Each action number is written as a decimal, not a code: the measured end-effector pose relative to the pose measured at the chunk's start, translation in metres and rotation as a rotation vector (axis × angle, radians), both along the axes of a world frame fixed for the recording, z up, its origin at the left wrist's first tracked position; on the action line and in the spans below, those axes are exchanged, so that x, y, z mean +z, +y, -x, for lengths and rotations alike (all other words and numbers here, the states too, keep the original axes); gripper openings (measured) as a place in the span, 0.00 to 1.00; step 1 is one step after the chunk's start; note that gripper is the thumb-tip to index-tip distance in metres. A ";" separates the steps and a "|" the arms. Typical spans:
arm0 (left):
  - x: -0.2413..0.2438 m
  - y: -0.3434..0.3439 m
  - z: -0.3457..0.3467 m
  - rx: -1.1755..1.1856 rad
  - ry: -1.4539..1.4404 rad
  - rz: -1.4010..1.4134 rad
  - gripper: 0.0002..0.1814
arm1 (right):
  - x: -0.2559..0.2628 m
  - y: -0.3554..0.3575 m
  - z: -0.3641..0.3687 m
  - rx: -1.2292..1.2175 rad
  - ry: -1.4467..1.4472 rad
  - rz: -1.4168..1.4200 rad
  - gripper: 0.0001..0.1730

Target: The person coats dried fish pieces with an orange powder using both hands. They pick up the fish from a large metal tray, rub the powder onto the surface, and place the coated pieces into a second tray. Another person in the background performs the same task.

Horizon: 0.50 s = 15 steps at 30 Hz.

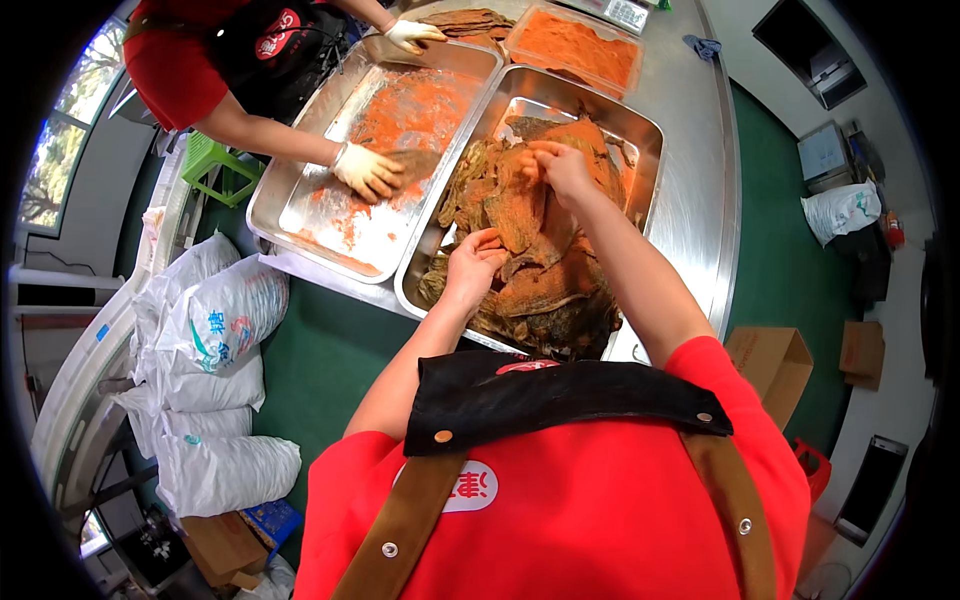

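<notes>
With thumb and fingers my left hand (474, 268) pinches the lower edge of a brown, wrinkled leaf (516, 214), which looks like a pickled vegetable leaf. My right hand (561, 171) grips the upper part of what seems to be the same leaf, and its fingertips are stained orange. Below both hands, a heap of similar leaves (555, 289) fills much of a deep stainless steel tray (651, 161). Orange-red powder coats several leaves, mostly toward the far right of the heap.
A co-worker's gloved hand (367, 171) presses a flat leaf (411, 166) in the neighbouring powder-dusted steel tray (259, 210). Beyond stand a clear plastic tub (637, 64) of orange-red powder and a scale (622, 13) on the steel table (697, 150). White sacks (225, 315) are piled at left.
</notes>
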<state>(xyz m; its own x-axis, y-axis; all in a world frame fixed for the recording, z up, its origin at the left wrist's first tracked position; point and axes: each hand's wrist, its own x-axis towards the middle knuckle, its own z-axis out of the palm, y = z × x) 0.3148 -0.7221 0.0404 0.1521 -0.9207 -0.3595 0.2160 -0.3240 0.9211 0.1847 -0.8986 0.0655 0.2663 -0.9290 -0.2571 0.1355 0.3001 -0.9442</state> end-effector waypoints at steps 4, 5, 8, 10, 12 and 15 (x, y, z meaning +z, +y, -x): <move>0.000 -0.001 -0.004 0.036 0.042 -0.028 0.27 | -0.012 -0.017 -0.019 0.046 -0.017 -0.001 0.14; -0.003 -0.004 -0.003 0.071 0.001 -0.028 0.27 | -0.019 -0.027 -0.013 -0.034 -0.073 -0.001 0.15; -0.007 -0.017 0.000 0.162 -0.114 -0.043 0.32 | -0.031 -0.043 0.030 -0.147 -0.163 0.010 0.18; -0.007 -0.035 -0.004 0.085 -0.468 -0.108 0.34 | -0.014 -0.020 0.046 -0.132 -0.146 -0.011 0.19; 0.004 -0.049 -0.001 -0.026 -0.583 -0.261 0.37 | 0.002 0.012 0.069 -0.127 -0.079 -0.038 0.19; 0.004 -0.059 0.007 0.123 -0.424 -0.029 0.28 | 0.027 0.048 0.100 -0.127 0.029 -0.048 0.19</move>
<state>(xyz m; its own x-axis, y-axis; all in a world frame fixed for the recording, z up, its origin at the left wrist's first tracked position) 0.3080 -0.7813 0.0439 0.3996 -0.8769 -0.2671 -0.1410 -0.3467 0.9273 0.0843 -0.8511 0.0922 0.1394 -0.9413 -0.3076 0.1481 0.3269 -0.9334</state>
